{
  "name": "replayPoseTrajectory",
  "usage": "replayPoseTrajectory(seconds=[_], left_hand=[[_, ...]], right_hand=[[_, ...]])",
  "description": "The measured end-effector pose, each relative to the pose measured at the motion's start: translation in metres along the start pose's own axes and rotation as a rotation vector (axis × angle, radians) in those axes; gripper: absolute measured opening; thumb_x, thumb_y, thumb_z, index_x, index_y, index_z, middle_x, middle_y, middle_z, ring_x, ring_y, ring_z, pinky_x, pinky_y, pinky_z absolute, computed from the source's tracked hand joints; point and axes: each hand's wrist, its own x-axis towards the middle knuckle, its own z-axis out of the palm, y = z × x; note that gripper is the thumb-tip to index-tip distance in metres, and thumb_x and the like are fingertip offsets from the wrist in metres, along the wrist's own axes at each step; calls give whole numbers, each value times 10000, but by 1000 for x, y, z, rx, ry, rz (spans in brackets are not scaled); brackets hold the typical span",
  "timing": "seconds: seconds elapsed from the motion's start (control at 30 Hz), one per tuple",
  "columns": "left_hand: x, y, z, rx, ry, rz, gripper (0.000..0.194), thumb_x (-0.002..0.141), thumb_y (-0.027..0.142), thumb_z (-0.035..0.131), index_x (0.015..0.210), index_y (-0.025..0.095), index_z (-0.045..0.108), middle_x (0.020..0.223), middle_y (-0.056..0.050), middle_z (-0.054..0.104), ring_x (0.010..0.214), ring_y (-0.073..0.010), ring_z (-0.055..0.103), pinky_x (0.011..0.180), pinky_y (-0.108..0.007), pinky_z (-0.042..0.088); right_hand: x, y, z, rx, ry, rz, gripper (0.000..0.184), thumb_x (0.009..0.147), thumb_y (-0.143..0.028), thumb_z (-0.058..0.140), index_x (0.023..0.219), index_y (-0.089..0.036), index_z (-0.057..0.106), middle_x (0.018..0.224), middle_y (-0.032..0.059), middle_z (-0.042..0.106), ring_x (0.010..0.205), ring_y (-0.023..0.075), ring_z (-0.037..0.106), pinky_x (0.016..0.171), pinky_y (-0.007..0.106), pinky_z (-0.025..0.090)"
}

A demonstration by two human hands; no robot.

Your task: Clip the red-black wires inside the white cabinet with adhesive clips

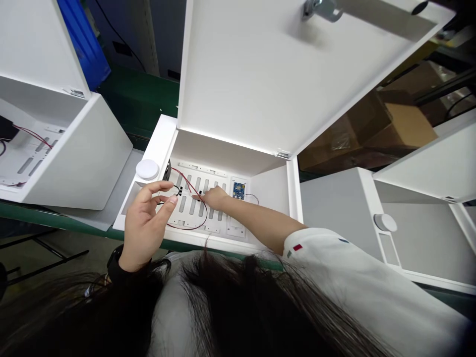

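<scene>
A white metal box point(293, 193) with its door point(256, 74) raised stands in front of me. My right hand point(215, 197) reaches inside, low over the slotted back panel point(219, 225). Its fingers are drawn together beside a small black piece and a red wire point(204, 208); what they hold, if anything, is hard to make out. At the box's left side, my left hand point(147, 213) has thumb and index finger apart, with a thin black cable point(177, 188) curving close to the fingertips. A blue circuit board point(238, 190) is mounted right of the slots.
Similar white boxes stand at left point(82, 153) and right point(334, 208). A round white knob point(147, 169) juts from the middle box's left side. Cardboard boxes point(401, 124) lie behind at right. A blue panel point(84, 44) rises behind the green bench point(137, 99).
</scene>
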Motion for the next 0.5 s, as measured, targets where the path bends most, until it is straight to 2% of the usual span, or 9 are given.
replayPoseTrajectory(seconds=[0.17, 0.23, 0.33, 0.4, 0.5], left_hand=[[0, -1, 1, -2, 4, 20, 265, 854, 300, 669, 1098, 200, 636, 1166, -55, 639, 958, -157, 605, 859, -278, 485], [-1, -1, 1, -3, 2, 17, 270, 853, 300, 669, 1101, 200, 635, 1164, -55, 640, 924, -149, 603, 852, -279, 486], [-1, -1, 1, -1, 6, 3, 279, 851, 310, 673, 1102, 196, 631, 1158, -55, 638, 889, -139, 596, 840, -274, 487], [0, -1, 1, 1, 6, -3, 284, 852, 318, 671, 1103, 194, 628, 1164, -59, 636, 908, -146, 600, 838, -275, 489], [0, 1, 1, 9, -1, -3, 287, 855, 321, 664, 1109, 191, 625, 1173, -67, 633, 947, -161, 608, 839, -278, 492]], right_hand=[[-14, 7, 1, -16, -120, 36, 762, 903, -81, 431, 1534, -431, 189, 1024, 107, 698, 926, 290, 667, 797, 402, 464], [-22, 13, 1, -45, -164, 35, 762, 873, -55, 459, 1514, -425, 278, 1042, 110, 694, 941, 296, 664, 793, 400, 467], [-23, 17, 0, -37, -95, -33, 663, 878, -88, 473, 1468, -385, 407, 1072, 108, 686, 979, 290, 652, 817, 389, 466], [-14, 14, -3, -6, -23, -74, 623, 906, -130, 455, 1479, -367, 390, 1047, 96, 690, 949, 270, 658, 824, 370, 467], [8, 2, -10, 30, 8, -89, 546, 936, -193, 445, 1463, -336, 417, 1035, 91, 690, 945, 266, 661, 851, 370, 467]])
